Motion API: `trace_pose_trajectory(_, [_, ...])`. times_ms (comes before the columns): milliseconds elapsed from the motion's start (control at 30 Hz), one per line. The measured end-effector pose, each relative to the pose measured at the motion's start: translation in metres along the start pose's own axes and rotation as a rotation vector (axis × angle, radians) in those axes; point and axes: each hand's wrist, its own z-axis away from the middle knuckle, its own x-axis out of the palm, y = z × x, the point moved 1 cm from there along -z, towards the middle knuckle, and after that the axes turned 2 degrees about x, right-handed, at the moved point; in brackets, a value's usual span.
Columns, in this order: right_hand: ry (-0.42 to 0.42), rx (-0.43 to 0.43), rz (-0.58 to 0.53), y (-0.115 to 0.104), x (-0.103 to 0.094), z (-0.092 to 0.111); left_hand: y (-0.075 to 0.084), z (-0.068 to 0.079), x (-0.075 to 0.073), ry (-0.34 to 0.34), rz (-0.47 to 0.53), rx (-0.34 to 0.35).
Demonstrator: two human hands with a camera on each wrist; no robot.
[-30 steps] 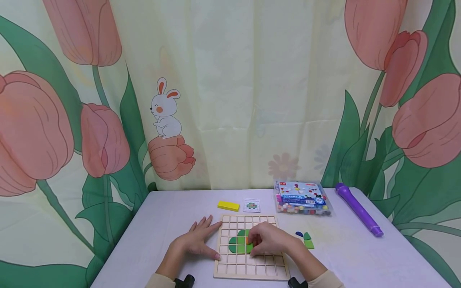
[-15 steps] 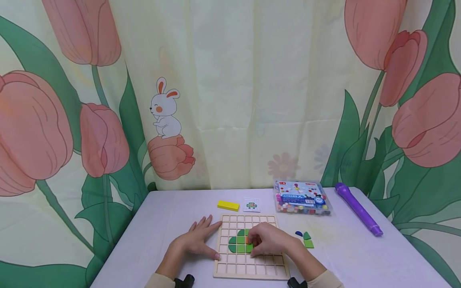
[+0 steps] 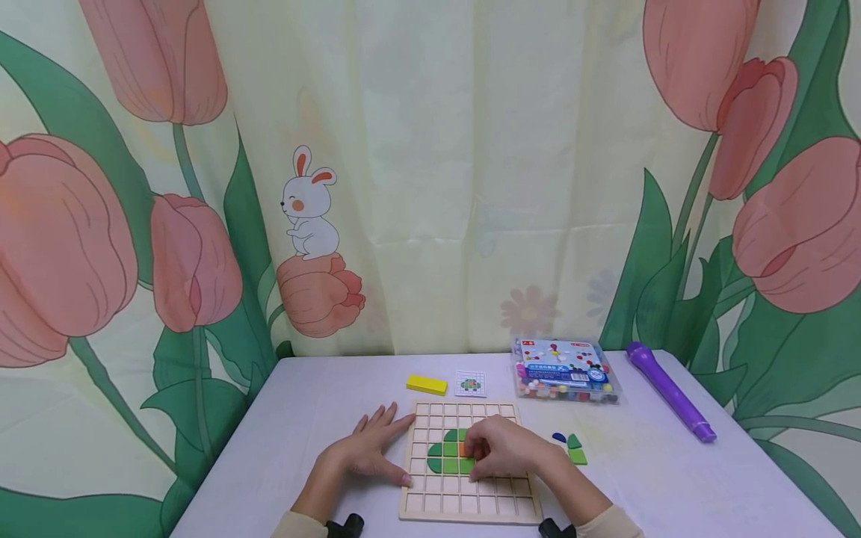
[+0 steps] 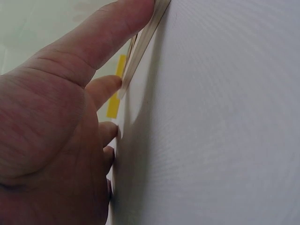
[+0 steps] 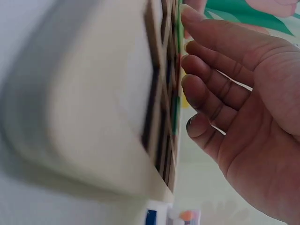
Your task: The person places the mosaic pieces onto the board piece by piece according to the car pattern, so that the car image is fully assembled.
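A square wooden grid board [image 3: 471,508] lies flat in front of the person, with green tiles [image 3: 450,448] and a small orange tile [image 3: 463,450] in its middle cells. My left hand [image 3: 366,448] is spread at the board's left side, thumb and forefinger touching its edge. My right hand [image 3: 501,446] is over the middle of the board, its bent fingers and thumb pinching at a green tile [image 3: 466,466]. That hand covers part of the pattern. In the right wrist view, the thumb [image 5: 192,14] meets a green edge.
Loose blue and green tiles [image 3: 577,456] lie right of the board. Behind it are a yellow block [image 3: 427,385], a pattern card [image 3: 470,384] and a clear box of coloured pieces [image 3: 566,371]. A purple stick [image 3: 671,392] lies at the far right.
The right hand has shifted very slightly to the right, showing a little more of the orange tile. The left hand stays in place.
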Motion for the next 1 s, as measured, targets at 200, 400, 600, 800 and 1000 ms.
trace_pose_trajectory(200, [0.082,-0.026,0.017,0.003,-0.019,0.007,0.002,0.001,-0.001,-0.002,0.014,0.0])
trace_pose_trajectory(400, [0.143,0.003,0.008,0.006,-0.037,0.018,0.002,0.001,-0.001,-0.001,0.021,0.006])
trace_pose_trajectory(600, [0.185,0.041,0.017,0.013,-0.052,0.028,0.001,0.001,-0.001,-0.003,0.019,0.006])
trace_pose_trajectory(800, [0.208,0.07,0.008,0.024,-0.068,0.039,0.003,0.0,-0.001,-0.006,0.011,-0.006])
trace_pose_trajectory(1000, [0.197,0.111,-0.009,0.033,-0.078,0.049,0.003,0.001,-0.001,-0.003,0.008,0.0])
